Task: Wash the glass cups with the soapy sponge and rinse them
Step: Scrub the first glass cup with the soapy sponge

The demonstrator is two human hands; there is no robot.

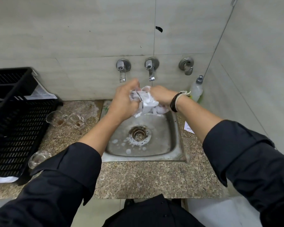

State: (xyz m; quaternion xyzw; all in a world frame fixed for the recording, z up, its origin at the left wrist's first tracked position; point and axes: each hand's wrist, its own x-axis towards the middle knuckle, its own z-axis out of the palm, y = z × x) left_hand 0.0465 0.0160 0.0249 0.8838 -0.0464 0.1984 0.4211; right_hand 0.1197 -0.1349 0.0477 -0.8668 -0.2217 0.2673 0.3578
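Above the steel sink (164, 133), both hands meet around a foam-covered glass cup (142, 102). My left hand (124, 101) grips the cup from the left, fingers curled round its side. My right hand (161, 95) is curled against the cup's right side, buried in white lather (159, 110). The sponge itself is hidden under the foam, so I cannot tell whether it is in that hand. Three more glass cups with brown residue wait on the counter to the left: two lie tipped (55, 117) (76, 120) and one stands nearer me (38, 158).
A black plastic crate (11, 120) fills the counter's left side. Two wall taps (122, 70) (151, 68) hang just behind my hands. A soap bottle (196, 90) stands in the right corner. Suds ring the drain (138, 132). A paper slip (188, 126) lies right of the sink.
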